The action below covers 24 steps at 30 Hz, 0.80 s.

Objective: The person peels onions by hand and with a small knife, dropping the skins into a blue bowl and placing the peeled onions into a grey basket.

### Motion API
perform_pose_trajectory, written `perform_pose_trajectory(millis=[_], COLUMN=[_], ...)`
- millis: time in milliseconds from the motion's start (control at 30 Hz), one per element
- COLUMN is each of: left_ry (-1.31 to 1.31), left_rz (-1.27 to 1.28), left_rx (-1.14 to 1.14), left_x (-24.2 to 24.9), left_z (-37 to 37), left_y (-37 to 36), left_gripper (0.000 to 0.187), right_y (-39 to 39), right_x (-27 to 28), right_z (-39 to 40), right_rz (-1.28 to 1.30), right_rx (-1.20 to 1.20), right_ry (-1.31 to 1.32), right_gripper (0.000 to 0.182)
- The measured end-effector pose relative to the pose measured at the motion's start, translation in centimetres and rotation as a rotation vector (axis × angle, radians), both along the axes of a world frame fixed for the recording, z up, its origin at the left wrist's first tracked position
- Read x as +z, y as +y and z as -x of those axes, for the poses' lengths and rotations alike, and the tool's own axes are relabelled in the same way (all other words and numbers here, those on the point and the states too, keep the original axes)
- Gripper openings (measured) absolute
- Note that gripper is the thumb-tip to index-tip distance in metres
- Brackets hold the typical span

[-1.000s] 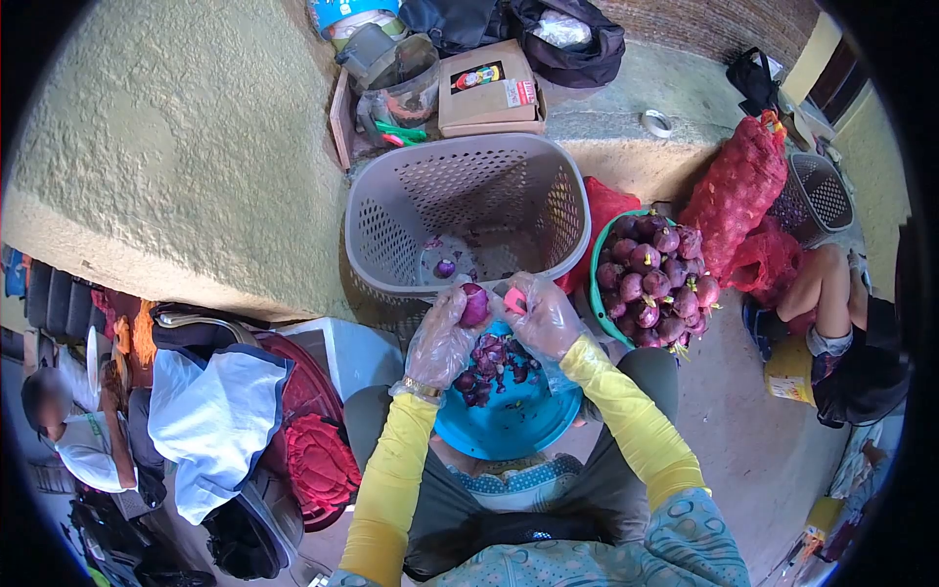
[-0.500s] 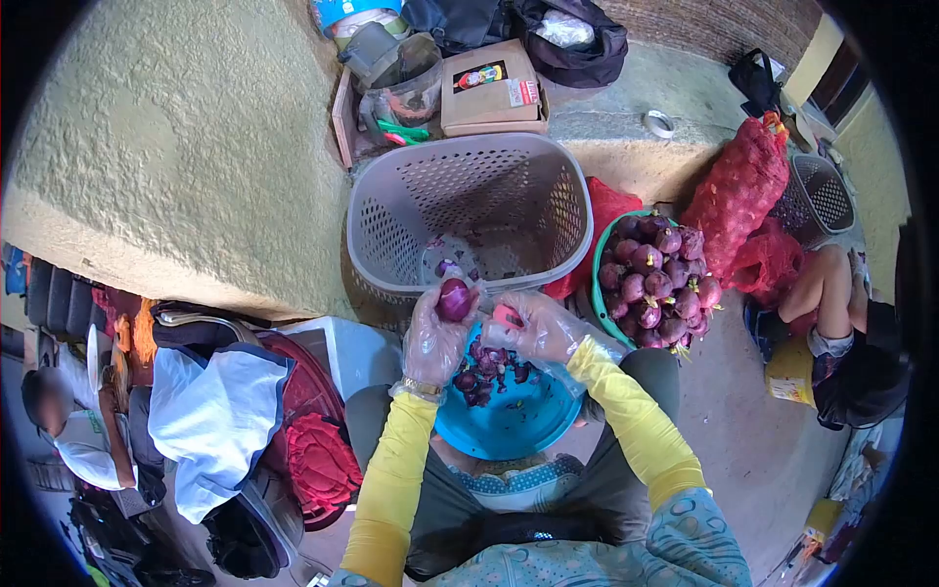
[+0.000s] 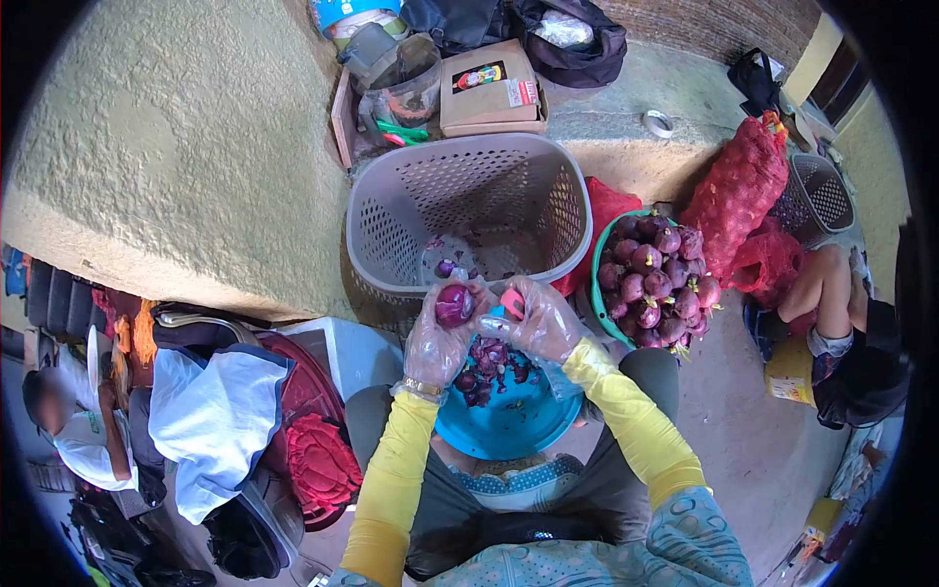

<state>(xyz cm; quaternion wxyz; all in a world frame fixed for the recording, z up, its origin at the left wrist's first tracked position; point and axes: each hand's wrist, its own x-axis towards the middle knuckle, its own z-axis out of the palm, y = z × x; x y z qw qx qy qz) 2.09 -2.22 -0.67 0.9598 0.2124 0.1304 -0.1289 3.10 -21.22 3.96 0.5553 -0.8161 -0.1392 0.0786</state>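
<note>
My left hand [image 3: 438, 338], in a clear plastic glove, is closed around a peeled red onion [image 3: 454, 305]. Close beside it, my gloved right hand [image 3: 543, 323] grips a small tool with a pink handle [image 3: 513, 303]; its working end is hidden. Both hands are above the near side of a grey perforated basket [image 3: 469, 147], where another onion [image 3: 446, 268] and bits of skin lie inside. Below them, a blue basin [image 3: 518, 430] between my legs contains dark purple onion peels [image 3: 479, 377]. A green tub [image 3: 599, 284] heaped with red onions [image 3: 657, 284] stands to the right.
A full red mesh sack [image 3: 738, 191] leans behind the tub. On the ledge are a cardboard box [image 3: 489, 93], a tape roll [image 3: 658, 123] and bags. One person [image 3: 851, 342] sits at right, another [image 3: 98, 440] at left. A white cloth [image 3: 215, 411] drapes at left.
The pink-handled tool has tilted more upright as my right hand turned and rose slightly. In my left hand the onion has shifted a little and still stays held.
</note>
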Motion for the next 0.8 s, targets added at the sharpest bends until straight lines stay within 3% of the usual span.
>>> perform_pose_trajectory(millis=[167, 267, 333, 567, 633, 733, 800], left_ry=[0.050, -0.027, -0.063, -0.143, -0.092, -0.051, -0.055], left_rz=[0.090, 0.019, -0.032, -0.026, -0.097, -0.167, -0.168], left_rx=[-0.037, -0.004, -0.042, -0.151, -0.100, -0.058, -0.071], left_x=[0.5, 1.2, 0.8, -0.8, 0.6, 0.8, 0.1], left_z=[0.2, 0.5, 0.5, 0.4, 0.4, 0.5, 0.6], left_y=[-0.2, -0.9, -0.9, -0.4, -1.0, -1.3, -1.1], left_gripper=[0.039, 0.036, 0.035, 0.028, 0.026, 0.024, 0.024], right_y=[-0.1, 0.2, 0.7, 0.5, 0.5, 0.7, 0.6], right_x=[0.1, -0.5, -2.5, -3.4, -2.5, -2.8, -2.4], right_z=[-0.4, -0.2, -0.4, -0.3, -0.2, -0.3, -0.2], right_rz=[0.170, 0.116, -0.180, -0.110, -0.011, -0.072, -0.047], right_rx=[0.033, 0.008, -0.006, 0.016, -0.008, 0.013, 0.031], right_ry=[0.021, 0.006, -0.079, -0.103, -0.132, -0.232, -0.159], right_gripper=[0.042, 0.045, 0.049, 0.058, 0.060, 0.060, 0.058])
